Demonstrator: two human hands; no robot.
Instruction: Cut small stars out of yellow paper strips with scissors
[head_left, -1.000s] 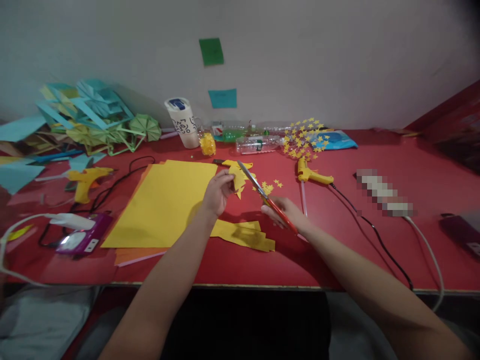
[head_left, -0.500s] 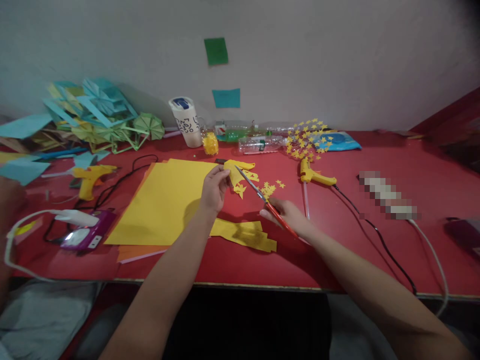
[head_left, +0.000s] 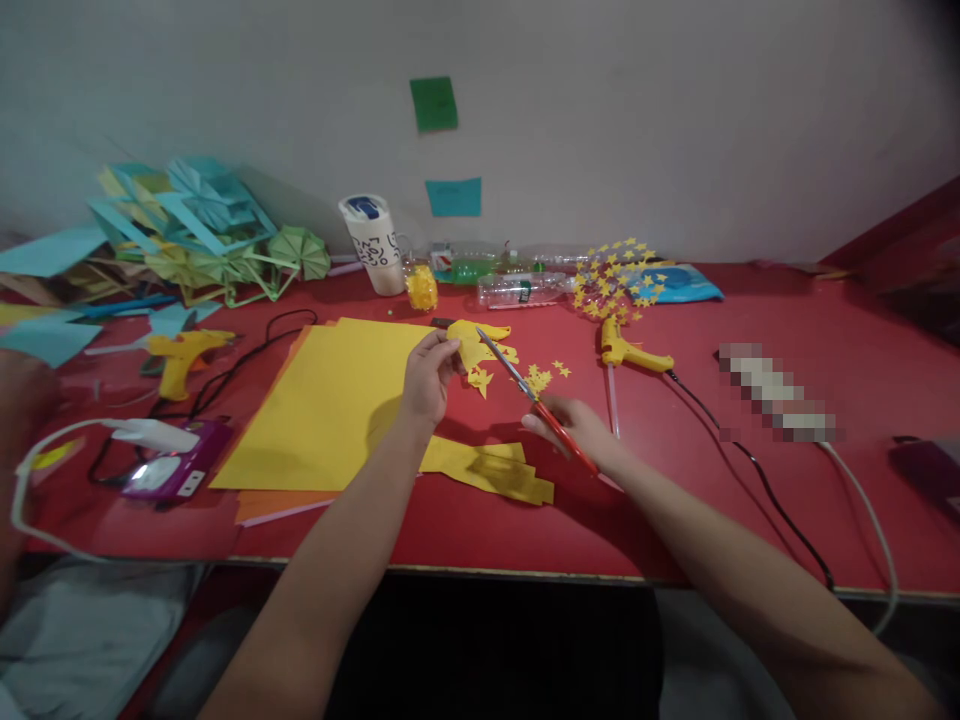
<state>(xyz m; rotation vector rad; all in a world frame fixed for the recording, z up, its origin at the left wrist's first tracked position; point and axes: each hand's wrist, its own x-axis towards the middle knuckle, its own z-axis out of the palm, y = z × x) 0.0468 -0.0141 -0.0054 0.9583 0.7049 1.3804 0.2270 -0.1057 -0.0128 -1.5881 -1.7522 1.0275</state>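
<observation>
Pinched in the fingers of my left hand [head_left: 431, 372] is a small piece of yellow paper [head_left: 469, 348]. My right hand [head_left: 576, 430] grips red-handled scissors [head_left: 556, 425], their blades pointing up and left beside the paper. Whether the blades touch it I cannot tell. Small yellow paper stars [head_left: 538, 380] and scraps [head_left: 480, 380] lie on the table behind the scissors. Below my hands are cut yellow paper strips [head_left: 495, 470], and left of them large yellow sheets [head_left: 315, 400] lie over orange ones.
Yellow glue guns lie at left [head_left: 180, 358] and right [head_left: 630, 350], with cords trailing. A purple power strip [head_left: 176, 465] is at the left. Along the wall stand a white mug [head_left: 373, 250], plastic bottles [head_left: 521, 290] and folded paper shapes [head_left: 202, 220]. Another person's arm [head_left: 22, 420] shows at the left edge.
The scissors' tips have shifted slightly right, a little away from my left fingers. My left hand stays in place with the paper.
</observation>
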